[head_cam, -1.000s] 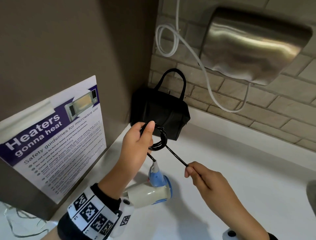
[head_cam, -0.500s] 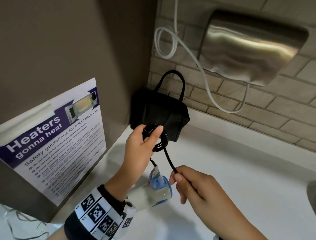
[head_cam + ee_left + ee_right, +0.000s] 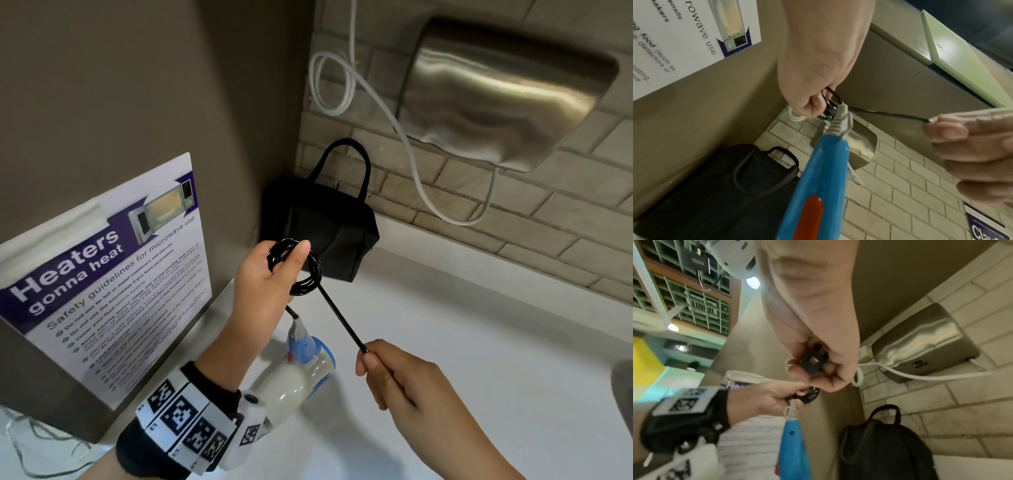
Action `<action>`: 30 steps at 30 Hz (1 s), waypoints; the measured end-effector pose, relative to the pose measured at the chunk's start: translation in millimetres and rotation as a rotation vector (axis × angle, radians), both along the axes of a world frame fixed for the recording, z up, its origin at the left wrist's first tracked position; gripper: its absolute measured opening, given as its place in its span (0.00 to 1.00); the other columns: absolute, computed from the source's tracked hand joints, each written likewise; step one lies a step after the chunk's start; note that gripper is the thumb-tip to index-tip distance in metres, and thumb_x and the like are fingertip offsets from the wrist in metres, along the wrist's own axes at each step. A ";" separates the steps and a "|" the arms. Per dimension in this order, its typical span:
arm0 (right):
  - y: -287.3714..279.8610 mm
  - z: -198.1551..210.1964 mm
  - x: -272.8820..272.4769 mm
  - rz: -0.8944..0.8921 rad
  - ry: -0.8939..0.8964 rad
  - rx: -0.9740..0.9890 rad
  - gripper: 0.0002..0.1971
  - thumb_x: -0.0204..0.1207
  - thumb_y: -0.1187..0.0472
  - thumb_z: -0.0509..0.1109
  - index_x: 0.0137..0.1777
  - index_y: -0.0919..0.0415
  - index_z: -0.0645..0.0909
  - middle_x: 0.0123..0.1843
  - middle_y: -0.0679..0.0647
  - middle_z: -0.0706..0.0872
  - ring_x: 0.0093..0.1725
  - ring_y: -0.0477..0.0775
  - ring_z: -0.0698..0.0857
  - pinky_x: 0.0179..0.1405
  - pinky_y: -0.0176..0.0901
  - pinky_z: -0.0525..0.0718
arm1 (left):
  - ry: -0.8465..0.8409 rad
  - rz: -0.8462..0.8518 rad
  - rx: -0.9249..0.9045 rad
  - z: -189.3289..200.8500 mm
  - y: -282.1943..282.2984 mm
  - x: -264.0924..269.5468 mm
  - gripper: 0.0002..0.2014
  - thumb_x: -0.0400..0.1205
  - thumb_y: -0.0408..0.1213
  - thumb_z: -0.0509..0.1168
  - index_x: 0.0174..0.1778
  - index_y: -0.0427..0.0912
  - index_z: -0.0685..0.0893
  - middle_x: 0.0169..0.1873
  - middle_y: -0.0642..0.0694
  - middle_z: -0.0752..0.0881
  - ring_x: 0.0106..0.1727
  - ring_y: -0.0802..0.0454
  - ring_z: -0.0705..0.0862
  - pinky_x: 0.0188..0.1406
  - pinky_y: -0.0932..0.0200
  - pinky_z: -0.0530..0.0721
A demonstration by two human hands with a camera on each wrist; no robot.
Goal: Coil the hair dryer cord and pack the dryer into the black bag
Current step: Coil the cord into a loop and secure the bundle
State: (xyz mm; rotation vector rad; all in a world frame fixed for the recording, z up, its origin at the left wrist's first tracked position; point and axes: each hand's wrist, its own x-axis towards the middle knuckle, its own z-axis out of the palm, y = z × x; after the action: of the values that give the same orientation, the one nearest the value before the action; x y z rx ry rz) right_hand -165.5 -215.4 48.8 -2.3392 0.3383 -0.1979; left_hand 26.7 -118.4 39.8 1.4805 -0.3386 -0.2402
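My left hand (image 3: 270, 274) pinches the coiled loops of the cord (image 3: 301, 270) between thumb and curled fingers, holding the coil up in the air. From the bottom of that coil one straight run of cord slants down and to the right into my right hand (image 3: 404, 380), whose fingers are curled tight round the plug (image 3: 813, 364) (the right wrist view shows it tucked in the fist). That taut run is what counts: its long axis points from my right fingertips up-left to the coil, so I judge the right hand must carry the tail up and over the left fingers for the last loop. The hair dryer (image 3: 301, 373) hangs just below my left fingers by its cord, handle up. The black bag (image 3: 322, 233) stands beyond the left fingers, near them; I cannot tell whether it is open.
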 end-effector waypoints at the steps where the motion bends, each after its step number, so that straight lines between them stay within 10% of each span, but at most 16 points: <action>1: -3.7 -3.2 0.2 -0.008 0.017 -0.035 0.11 0.85 0.54 0.56 0.42 0.42 0.75 0.31 0.40 0.80 0.33 0.45 0.77 0.33 0.31 0.73 | -0.001 -0.008 0.000 0.1 0.4 -0.2 0.10 0.78 0.50 0.69 0.37 0.49 0.80 0.17 0.63 0.77 0.24 0.65 0.77 0.30 0.64 0.80; 15: -55.7 -41.8 16.9 -0.198 -0.036 -0.523 0.06 0.78 0.61 0.69 0.46 0.50 0.87 0.39 0.48 0.75 0.36 0.50 0.76 0.35 0.40 0.75 | 0.154 -0.313 -0.038 12.4 -0.7 -20.9 0.15 0.80 0.46 0.68 0.30 0.48 0.74 0.20 0.57 0.63 0.21 0.58 0.63 0.20 0.66 0.68; 19: -69.3 -37.0 38.5 -0.205 0.132 -0.237 0.10 0.83 0.59 0.63 0.49 0.49 0.87 0.36 0.44 0.82 0.34 0.44 0.82 0.39 0.37 0.79 | 0.175 -0.415 -0.026 11.9 -2.1 -29.7 0.16 0.82 0.46 0.66 0.28 0.51 0.73 0.22 0.54 0.60 0.22 0.56 0.61 0.21 0.65 0.66; 22: -66.2 -27.9 48.3 -0.276 0.113 0.337 0.12 0.83 0.66 0.61 0.51 0.57 0.88 0.33 0.48 0.86 0.32 0.46 0.83 0.40 0.36 0.83 | 0.162 -0.421 -0.017 10.4 -3.5 -33.9 0.17 0.82 0.47 0.65 0.27 0.53 0.73 0.22 0.53 0.60 0.23 0.56 0.60 0.22 0.65 0.66; 26: -54.9 -11.1 52.5 -0.246 -0.011 1.126 0.15 0.82 0.72 0.60 0.66 0.70 0.79 0.59 0.67 0.88 0.58 0.60 0.89 0.61 0.47 0.86 | 0.052 -0.347 0.059 8.3 -4.3 -31.4 0.15 0.84 0.48 0.63 0.29 0.54 0.75 0.18 0.59 0.66 0.21 0.61 0.66 0.23 0.67 0.71; 30: -32.4 3.6 52.7 -0.068 -0.081 1.172 0.17 0.81 0.60 0.68 0.67 0.65 0.81 0.64 0.65 0.86 0.65 0.59 0.85 0.68 0.50 0.81 | 0.054 -0.378 0.053 6.1 -6.8 -32.5 0.15 0.85 0.49 0.59 0.34 0.48 0.75 0.17 0.58 0.68 0.20 0.61 0.68 0.23 0.66 0.70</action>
State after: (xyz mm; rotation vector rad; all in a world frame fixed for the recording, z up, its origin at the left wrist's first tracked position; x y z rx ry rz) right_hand -112.8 -247.7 52.3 -1.1622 0.3567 -0.0814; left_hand -5.8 -125.2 45.9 1.4515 -0.5724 -0.5937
